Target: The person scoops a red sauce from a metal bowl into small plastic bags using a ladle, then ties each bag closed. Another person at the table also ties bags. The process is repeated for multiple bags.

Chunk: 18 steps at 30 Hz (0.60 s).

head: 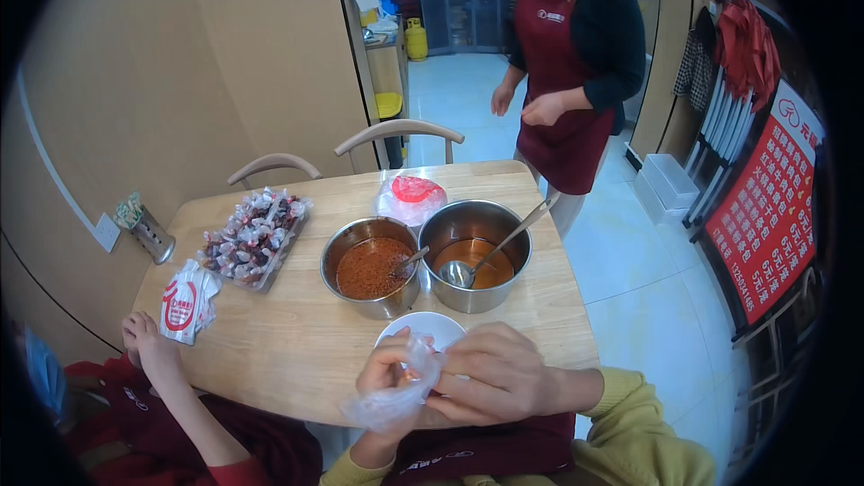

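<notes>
Both my hands meet over the near edge of the wooden table. My left hand (383,368) grips a thin clear plastic bag (388,406), whose loose end hangs below the fingers. With bent fingers, my right hand (496,374) pinches the bag's gathered upper part. Whatever the bag contains is mostly hidden by my fingers. Just beyond them sits a white bowl (432,326), partly covered by my hands. Behind it stand a steel pot of red chili sauce (368,270) with a spoon (410,261) and a larger pot of amber liquid (496,260) holding a ladle (466,273).
A clear tray of small tied bags (253,239), white printed bags (185,304) and a straw holder (150,236) stand at left. Behind the pots lies a plastic bag with red print (412,196). A seated person's hands (148,341) rest at left; an aproned person (574,67) stands beyond.
</notes>
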Each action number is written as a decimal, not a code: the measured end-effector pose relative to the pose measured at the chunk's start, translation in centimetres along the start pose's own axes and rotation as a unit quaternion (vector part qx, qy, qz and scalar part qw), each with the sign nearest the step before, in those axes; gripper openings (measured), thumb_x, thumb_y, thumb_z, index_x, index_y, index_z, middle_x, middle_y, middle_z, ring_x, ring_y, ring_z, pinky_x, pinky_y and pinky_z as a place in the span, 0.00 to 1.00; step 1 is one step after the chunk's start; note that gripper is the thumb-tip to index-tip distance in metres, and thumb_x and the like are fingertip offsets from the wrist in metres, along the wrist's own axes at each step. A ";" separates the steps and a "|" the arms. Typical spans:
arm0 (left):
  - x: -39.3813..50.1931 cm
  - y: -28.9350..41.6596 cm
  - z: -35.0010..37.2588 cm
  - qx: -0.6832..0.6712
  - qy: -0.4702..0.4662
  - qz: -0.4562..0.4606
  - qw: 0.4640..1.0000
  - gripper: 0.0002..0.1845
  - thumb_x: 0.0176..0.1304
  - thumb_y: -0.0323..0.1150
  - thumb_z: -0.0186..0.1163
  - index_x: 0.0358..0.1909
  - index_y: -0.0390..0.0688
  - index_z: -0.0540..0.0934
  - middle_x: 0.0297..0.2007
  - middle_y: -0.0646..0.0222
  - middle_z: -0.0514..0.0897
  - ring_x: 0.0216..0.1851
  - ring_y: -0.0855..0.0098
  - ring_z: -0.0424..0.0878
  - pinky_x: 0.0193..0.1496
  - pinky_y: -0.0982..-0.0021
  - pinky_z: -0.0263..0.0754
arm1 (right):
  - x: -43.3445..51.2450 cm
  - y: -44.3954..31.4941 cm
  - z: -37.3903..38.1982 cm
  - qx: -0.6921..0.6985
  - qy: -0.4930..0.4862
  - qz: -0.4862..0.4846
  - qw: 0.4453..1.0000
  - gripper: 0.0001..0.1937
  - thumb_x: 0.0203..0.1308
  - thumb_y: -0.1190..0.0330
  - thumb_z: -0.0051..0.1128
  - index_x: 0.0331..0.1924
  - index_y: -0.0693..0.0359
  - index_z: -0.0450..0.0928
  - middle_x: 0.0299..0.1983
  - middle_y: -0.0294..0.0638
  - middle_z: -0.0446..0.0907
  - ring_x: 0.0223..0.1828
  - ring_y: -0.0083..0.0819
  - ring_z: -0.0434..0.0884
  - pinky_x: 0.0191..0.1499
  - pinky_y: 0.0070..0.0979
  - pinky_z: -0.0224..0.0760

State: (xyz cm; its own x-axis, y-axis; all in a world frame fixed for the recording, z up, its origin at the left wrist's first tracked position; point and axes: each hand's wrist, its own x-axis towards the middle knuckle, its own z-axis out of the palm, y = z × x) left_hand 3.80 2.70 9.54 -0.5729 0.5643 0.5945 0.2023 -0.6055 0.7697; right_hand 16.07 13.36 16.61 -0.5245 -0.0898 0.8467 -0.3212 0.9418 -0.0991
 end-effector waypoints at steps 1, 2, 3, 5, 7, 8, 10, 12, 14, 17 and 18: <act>-0.2 0.1 0.3 0.013 0.028 -0.023 0.999 0.10 0.64 0.36 0.63 0.36 0.39 0.76 0.42 0.63 0.76 0.53 0.65 0.75 0.61 0.59 0.64 | -0.2 0.2 0.5 0.041 0.015 0.012 0.999 0.10 0.43 0.73 0.70 0.31 0.65 0.80 0.33 0.40 0.80 0.33 0.34 0.81 0.36 0.26 0.77; -0.2 0.1 0.3 0.032 0.044 -0.029 0.998 0.10 0.63 0.36 0.63 0.35 0.39 0.77 0.42 0.61 0.75 0.51 0.66 0.73 0.56 0.65 0.65 | -0.5 0.4 0.8 0.043 0.035 0.004 0.998 0.10 0.43 0.73 0.70 0.31 0.66 0.80 0.33 0.41 0.80 0.33 0.35 0.82 0.37 0.27 0.77; -0.3 0.2 0.3 0.055 0.032 -0.020 0.998 0.10 0.63 0.34 0.64 0.35 0.39 0.77 0.42 0.61 0.75 0.48 0.67 0.73 0.53 0.67 0.66 | -0.8 0.7 1.0 0.041 0.031 0.003 0.999 0.10 0.43 0.73 0.70 0.30 0.66 0.80 0.33 0.42 0.80 0.33 0.35 0.82 0.37 0.28 0.77; -0.4 0.3 0.2 0.080 0.014 -0.008 0.997 0.09 0.61 0.32 0.65 0.36 0.38 0.77 0.41 0.62 0.75 0.44 0.70 0.73 0.46 0.71 0.67 | -1.3 1.1 1.1 0.033 0.018 -0.002 0.999 0.11 0.44 0.72 0.69 0.30 0.69 0.79 0.33 0.45 0.80 0.34 0.38 0.82 0.39 0.30 0.78; -0.4 0.3 0.1 0.083 0.007 0.001 0.997 0.08 0.60 0.29 0.66 0.35 0.37 0.78 0.38 0.63 0.76 0.40 0.72 0.74 0.41 0.74 0.67 | -1.6 1.5 1.0 0.042 0.018 0.007 0.999 0.12 0.45 0.73 0.68 0.31 0.70 0.78 0.33 0.46 0.80 0.34 0.39 0.82 0.39 0.31 0.78; -0.4 0.3 0.1 0.082 0.002 0.002 0.997 0.08 0.59 0.28 0.66 0.35 0.37 0.78 0.37 0.63 0.77 0.38 0.72 0.75 0.39 0.75 0.68 | -1.7 1.5 0.8 0.051 0.005 0.018 0.999 0.12 0.45 0.73 0.68 0.32 0.71 0.78 0.33 0.47 0.80 0.34 0.40 0.82 0.39 0.32 0.78; -0.4 0.4 0.2 0.071 -0.004 0.012 0.997 0.07 0.57 0.25 0.67 0.34 0.36 0.79 0.34 0.65 0.78 0.34 0.74 0.75 0.36 0.77 0.68 | -1.7 1.4 0.8 0.072 0.028 0.018 0.997 0.13 0.45 0.73 0.67 0.35 0.71 0.79 0.33 0.46 0.80 0.33 0.40 0.82 0.38 0.32 0.77; -0.1 0.6 0.2 0.131 -0.011 0.056 0.990 0.09 0.55 0.27 0.68 0.34 0.36 0.79 0.31 0.66 0.76 0.26 0.78 0.74 0.27 0.81 0.65 | -1.6 1.1 1.1 0.089 0.036 0.034 0.995 0.14 0.45 0.73 0.67 0.37 0.71 0.80 0.33 0.46 0.80 0.33 0.40 0.82 0.38 0.32 0.77; -0.1 1.0 0.1 0.119 -0.002 0.056 0.991 0.08 0.48 0.20 0.69 0.32 0.35 0.82 0.29 0.66 0.80 0.28 0.76 0.77 0.29 0.79 0.68 | -1.6 1.0 1.4 0.072 0.049 0.067 0.994 0.13 0.34 0.79 0.65 0.30 0.60 0.84 0.30 0.38 0.84 0.31 0.32 0.84 0.34 0.26 0.79; 0.0 1.4 0.0 0.138 -0.024 0.054 0.989 0.10 0.43 0.19 0.70 0.30 0.36 0.83 0.26 0.66 0.81 0.26 0.77 0.79 0.28 0.79 0.70 | -1.9 0.9 1.3 0.146 0.036 0.079 0.985 0.15 0.42 0.80 0.67 0.39 0.70 0.80 0.34 0.44 0.81 0.31 0.39 0.82 0.34 0.31 0.77; 0.1 1.5 0.0 0.136 -0.029 0.053 0.989 0.10 0.42 0.19 0.70 0.30 0.36 0.83 0.26 0.66 0.82 0.26 0.77 0.79 0.28 0.79 0.71 | -2.0 1.1 1.3 0.144 0.040 0.066 0.987 0.15 0.43 0.79 0.67 0.39 0.69 0.80 0.34 0.44 0.81 0.31 0.38 0.82 0.34 0.31 0.77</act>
State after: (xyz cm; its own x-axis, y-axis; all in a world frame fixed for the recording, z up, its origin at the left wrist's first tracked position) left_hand 4.01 1.84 10.71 -0.4918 0.5421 0.6814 0.4699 -0.4936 0.7318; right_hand 15.69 14.14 14.14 -0.5174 0.0640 0.8534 -0.4706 0.8116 -0.3462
